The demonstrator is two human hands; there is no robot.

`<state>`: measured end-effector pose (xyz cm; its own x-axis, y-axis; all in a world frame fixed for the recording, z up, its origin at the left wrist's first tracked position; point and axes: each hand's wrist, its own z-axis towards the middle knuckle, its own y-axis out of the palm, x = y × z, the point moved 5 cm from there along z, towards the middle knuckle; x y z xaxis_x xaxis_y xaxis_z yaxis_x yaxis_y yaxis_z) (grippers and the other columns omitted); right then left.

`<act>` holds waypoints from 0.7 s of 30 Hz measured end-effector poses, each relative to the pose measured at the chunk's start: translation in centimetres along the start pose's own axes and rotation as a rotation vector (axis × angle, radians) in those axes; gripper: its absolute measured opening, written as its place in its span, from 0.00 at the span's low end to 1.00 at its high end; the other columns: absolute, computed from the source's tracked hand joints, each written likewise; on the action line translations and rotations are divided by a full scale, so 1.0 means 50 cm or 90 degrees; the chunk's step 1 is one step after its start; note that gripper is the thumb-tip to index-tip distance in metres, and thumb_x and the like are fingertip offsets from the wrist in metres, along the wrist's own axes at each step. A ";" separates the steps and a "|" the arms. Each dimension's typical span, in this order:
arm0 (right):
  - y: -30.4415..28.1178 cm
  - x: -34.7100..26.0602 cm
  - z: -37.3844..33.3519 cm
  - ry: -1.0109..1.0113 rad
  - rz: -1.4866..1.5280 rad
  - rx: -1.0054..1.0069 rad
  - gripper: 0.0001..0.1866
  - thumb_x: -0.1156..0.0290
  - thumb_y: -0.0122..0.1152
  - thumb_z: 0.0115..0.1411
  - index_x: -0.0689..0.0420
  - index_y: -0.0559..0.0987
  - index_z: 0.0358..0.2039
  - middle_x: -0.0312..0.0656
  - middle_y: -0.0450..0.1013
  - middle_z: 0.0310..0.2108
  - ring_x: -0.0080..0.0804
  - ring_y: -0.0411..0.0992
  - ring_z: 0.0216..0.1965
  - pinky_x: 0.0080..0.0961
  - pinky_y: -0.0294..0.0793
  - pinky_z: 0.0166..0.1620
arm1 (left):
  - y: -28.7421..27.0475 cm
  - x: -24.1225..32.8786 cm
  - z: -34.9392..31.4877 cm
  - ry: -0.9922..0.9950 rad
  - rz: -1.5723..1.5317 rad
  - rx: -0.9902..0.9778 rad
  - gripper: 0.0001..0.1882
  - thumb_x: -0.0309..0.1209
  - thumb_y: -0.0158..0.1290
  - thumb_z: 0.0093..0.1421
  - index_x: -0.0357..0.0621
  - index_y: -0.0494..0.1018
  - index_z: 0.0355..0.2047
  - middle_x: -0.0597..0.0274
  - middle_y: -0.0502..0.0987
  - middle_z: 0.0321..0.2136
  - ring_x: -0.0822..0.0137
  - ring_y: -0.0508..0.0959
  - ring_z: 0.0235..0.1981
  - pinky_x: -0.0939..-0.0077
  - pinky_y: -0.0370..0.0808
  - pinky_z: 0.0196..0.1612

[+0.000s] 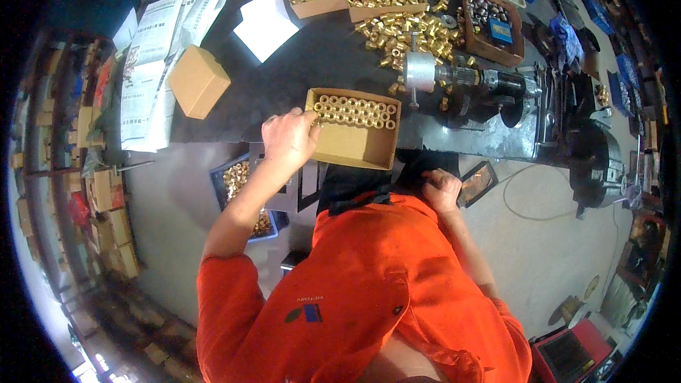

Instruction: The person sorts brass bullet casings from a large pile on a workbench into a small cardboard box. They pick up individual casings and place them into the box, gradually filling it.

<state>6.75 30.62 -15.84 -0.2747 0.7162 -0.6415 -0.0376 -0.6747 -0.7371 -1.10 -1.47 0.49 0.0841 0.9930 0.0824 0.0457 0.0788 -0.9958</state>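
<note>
A shallow cardboard box (352, 147) sits at the near edge of the dark bench. Brass fittings (355, 113) stand in tight rows along its far side; the near part of its floor is bare cardboard. My left hand (289, 135) reaches over the box's left wall, fingers pinched together beside the leftmost fittings. What those fingers hold, if anything, is hidden. Low over my dark trousers, right of the box, is my right hand (441, 190) with its fingers curled in. Whether something small is inside it cannot be seen.
Loose brass fittings (418, 35) lie heaped behind the box, near filled cartons (386, 12). A metal clamping fixture (489, 85) stands to the right. Newspaper (152, 71), white paper (266, 26) and a closed carton (199, 82) lie left. A blue crate (221, 183) of fittings is below.
</note>
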 end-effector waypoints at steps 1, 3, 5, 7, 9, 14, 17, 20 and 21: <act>0.000 0.000 0.000 0.001 -0.001 -0.001 0.10 0.74 0.55 0.39 0.54 0.81 0.25 0.43 0.72 0.21 0.43 0.73 0.24 0.36 0.72 0.28 | 0.001 0.002 0.000 0.000 0.001 0.009 0.09 0.35 0.58 0.50 0.47 0.76 0.30 0.58 0.78 0.29 0.53 0.80 0.30 0.57 0.76 0.35; 0.000 -0.002 0.001 0.011 0.002 -0.006 0.10 0.73 0.55 0.39 0.54 0.81 0.25 0.43 0.72 0.21 0.43 0.73 0.24 0.36 0.72 0.29 | 0.005 0.006 -0.003 -0.001 0.003 0.018 0.09 0.35 0.58 0.50 0.47 0.76 0.31 0.57 0.78 0.29 0.53 0.80 0.31 0.58 0.76 0.35; -0.003 -0.006 0.003 0.027 0.007 -0.014 0.10 0.73 0.55 0.39 0.54 0.80 0.25 0.43 0.72 0.21 0.43 0.73 0.25 0.36 0.72 0.29 | 0.010 0.008 -0.008 -0.004 0.005 0.020 0.10 0.35 0.58 0.49 0.48 0.76 0.32 0.57 0.77 0.30 0.53 0.80 0.31 0.58 0.75 0.35; -0.001 -0.001 0.002 0.025 0.004 -0.016 0.10 0.72 0.56 0.39 0.54 0.80 0.25 0.43 0.72 0.21 0.43 0.73 0.25 0.36 0.72 0.29 | 0.010 0.008 -0.007 -0.004 -0.013 0.014 0.09 0.34 0.58 0.49 0.48 0.76 0.31 0.57 0.77 0.30 0.52 0.79 0.31 0.57 0.75 0.35; 0.000 0.000 0.001 0.023 0.003 -0.018 0.10 0.72 0.56 0.39 0.54 0.81 0.26 0.43 0.72 0.21 0.43 0.73 0.25 0.36 0.72 0.29 | 0.013 0.005 -0.007 -0.007 -0.028 0.005 0.08 0.34 0.58 0.49 0.48 0.76 0.30 0.58 0.76 0.30 0.52 0.79 0.30 0.57 0.75 0.35; 0.007 0.012 -0.005 0.028 -0.002 -0.035 0.10 0.68 0.59 0.40 0.51 0.80 0.27 0.42 0.73 0.24 0.45 0.73 0.27 0.38 0.71 0.29 | 0.021 -0.002 -0.008 -0.011 -0.060 -0.003 0.05 0.33 0.57 0.49 0.49 0.77 0.27 0.59 0.76 0.31 0.51 0.79 0.30 0.57 0.75 0.35; 0.015 0.020 -0.009 0.024 -0.007 -0.020 0.10 0.67 0.59 0.40 0.51 0.80 0.27 0.42 0.73 0.24 0.45 0.73 0.27 0.39 0.71 0.29 | 0.021 -0.002 -0.008 -0.007 -0.063 0.015 0.04 0.32 0.56 0.49 0.49 0.78 0.26 0.59 0.76 0.30 0.51 0.79 0.30 0.57 0.75 0.35; 0.011 0.016 -0.007 0.041 -0.004 -0.043 0.10 0.67 0.59 0.40 0.51 0.81 0.27 0.42 0.73 0.24 0.45 0.73 0.27 0.39 0.71 0.29 | 0.023 -0.009 -0.007 -0.008 -0.068 0.045 0.05 0.31 0.57 0.48 0.50 0.78 0.27 0.59 0.76 0.30 0.52 0.79 0.31 0.56 0.75 0.33; 0.012 0.019 -0.009 0.043 -0.005 -0.043 0.10 0.67 0.59 0.41 0.51 0.81 0.27 0.42 0.73 0.24 0.45 0.73 0.27 0.39 0.71 0.30 | 0.023 -0.008 -0.006 -0.005 -0.062 0.045 0.05 0.31 0.57 0.48 0.50 0.78 0.27 0.59 0.76 0.29 0.52 0.79 0.31 0.56 0.75 0.33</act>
<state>6.88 30.97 -16.98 -0.2087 0.7336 -0.6467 0.0254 -0.6570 -0.7535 -0.80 -1.80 -0.68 0.0755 0.9810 0.1788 -0.0176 0.1806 -0.9834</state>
